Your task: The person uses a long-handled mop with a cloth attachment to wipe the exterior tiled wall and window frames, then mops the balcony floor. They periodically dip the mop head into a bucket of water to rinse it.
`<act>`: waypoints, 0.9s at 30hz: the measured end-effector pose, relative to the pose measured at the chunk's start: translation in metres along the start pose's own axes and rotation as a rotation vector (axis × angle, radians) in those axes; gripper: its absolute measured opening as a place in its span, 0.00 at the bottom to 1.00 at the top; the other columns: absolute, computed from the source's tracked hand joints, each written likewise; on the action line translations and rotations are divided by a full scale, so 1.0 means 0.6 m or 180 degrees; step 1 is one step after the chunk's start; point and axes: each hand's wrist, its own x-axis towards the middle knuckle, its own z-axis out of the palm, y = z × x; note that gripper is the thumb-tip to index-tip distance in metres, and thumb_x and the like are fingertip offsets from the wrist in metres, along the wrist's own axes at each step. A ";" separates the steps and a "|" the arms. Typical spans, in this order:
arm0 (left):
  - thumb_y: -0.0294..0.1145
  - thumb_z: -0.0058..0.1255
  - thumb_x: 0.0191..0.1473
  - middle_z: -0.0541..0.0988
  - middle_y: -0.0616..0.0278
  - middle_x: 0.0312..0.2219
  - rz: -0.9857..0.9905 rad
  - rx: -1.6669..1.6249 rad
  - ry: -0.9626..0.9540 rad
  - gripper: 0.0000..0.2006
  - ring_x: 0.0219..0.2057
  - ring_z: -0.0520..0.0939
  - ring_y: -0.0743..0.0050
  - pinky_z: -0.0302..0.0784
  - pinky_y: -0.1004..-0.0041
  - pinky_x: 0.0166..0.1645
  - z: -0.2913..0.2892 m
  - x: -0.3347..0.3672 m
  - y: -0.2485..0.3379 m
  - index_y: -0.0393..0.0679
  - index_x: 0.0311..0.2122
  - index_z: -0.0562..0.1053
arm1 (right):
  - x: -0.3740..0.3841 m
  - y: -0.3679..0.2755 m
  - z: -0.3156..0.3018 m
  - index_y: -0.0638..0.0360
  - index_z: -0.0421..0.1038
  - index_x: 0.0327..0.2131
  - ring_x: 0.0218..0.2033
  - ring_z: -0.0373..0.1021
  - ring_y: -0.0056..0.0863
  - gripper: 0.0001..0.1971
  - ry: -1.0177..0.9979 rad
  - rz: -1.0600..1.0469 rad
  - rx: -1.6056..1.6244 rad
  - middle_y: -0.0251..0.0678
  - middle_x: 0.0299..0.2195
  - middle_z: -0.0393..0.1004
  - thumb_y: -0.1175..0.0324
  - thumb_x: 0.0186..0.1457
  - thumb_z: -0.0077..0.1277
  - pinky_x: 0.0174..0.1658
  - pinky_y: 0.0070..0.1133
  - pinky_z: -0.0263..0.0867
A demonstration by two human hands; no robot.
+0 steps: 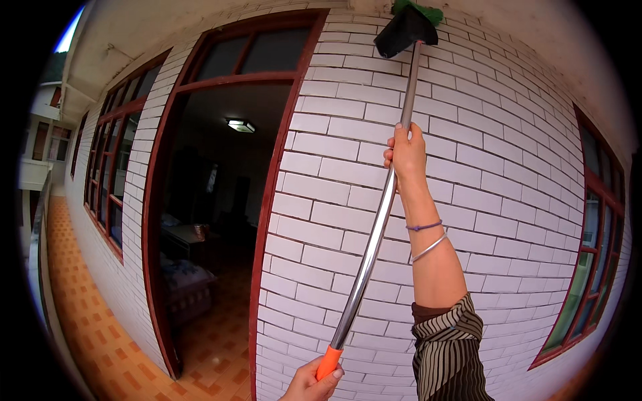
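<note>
A broom (370,257) with a long silver metal handle slants up in front of a white tiled wall (321,160). Around the orange grip at its lower end, my left hand (314,381) is closed, low in the view. Higher up the shaft my right hand (408,152) wraps its fingers round the metal, the arm stretched upward. The broom's black head (406,32), with green bristles (430,12) at its top, is raised at the top of the wall, close under the ceiling. Whether the bristles touch the surface I cannot tell.
Left of the wall is an open doorway with a dark red frame (266,220), leading into a dim room with a lit ceiling lamp (240,125). Red-framed windows stand at the left (114,160) and right (595,247). An orange tiled floor (80,294) runs along a railing (37,247).
</note>
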 end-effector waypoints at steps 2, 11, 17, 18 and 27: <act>0.41 0.47 0.61 0.68 0.71 0.18 -0.0137 -0.0174 -0.0250 0.14 0.16 0.67 0.85 0.63 0.82 0.21 -0.005 0.043 0.049 0.40 0.42 0.68 | 0.068 -0.024 0.010 0.64 0.57 0.51 0.15 0.59 0.16 0.18 0.0122 -0.0112 0.0128 0.31 0.22 0.62 0.62 0.64 0.41 0.15 0.17 0.58; 0.72 0.17 0.53 0.49 0.48 0.63 -0.0998 -0.2532 0.0252 0.44 0.51 0.71 0.43 0.77 0.57 0.44 -0.064 0.183 -0.050 0.57 0.67 0.32 | 0.147 0.191 -0.043 0.67 0.61 0.50 0.38 0.70 0.30 0.17 0.0378 -0.1716 -0.1313 0.42 0.38 0.72 0.68 0.60 0.43 0.42 0.25 0.66; 0.68 0.25 0.57 0.43 0.49 0.66 -0.0580 -0.1710 0.0262 0.40 0.63 0.58 0.46 0.61 0.49 0.61 -0.139 0.124 -0.172 0.61 0.67 0.31 | -0.149 0.200 -0.039 0.62 0.47 0.60 0.13 0.56 0.14 0.25 -0.0097 0.0240 0.0217 0.31 0.21 0.61 0.69 0.61 0.39 0.14 0.16 0.54; 0.67 0.29 0.57 0.43 0.49 0.66 -0.0587 -0.1237 0.0135 0.41 0.63 0.58 0.47 0.61 0.49 0.61 -0.123 0.112 -0.187 0.60 0.68 0.32 | -0.193 0.208 -0.084 0.61 0.46 0.60 0.13 0.56 0.14 0.25 -0.0061 0.0304 0.0072 0.31 0.21 0.61 0.70 0.61 0.38 0.13 0.16 0.54; 0.51 0.67 0.39 0.50 0.48 0.62 -0.0131 0.1144 -0.0455 0.55 0.64 0.53 0.46 0.55 0.53 0.64 -0.042 -0.041 -0.166 0.53 0.67 0.44 | -0.604 0.266 -0.234 0.65 0.45 0.61 0.29 0.63 0.13 0.25 -0.0105 0.0687 -0.0517 0.31 0.32 0.67 0.73 0.64 0.38 0.32 0.12 0.61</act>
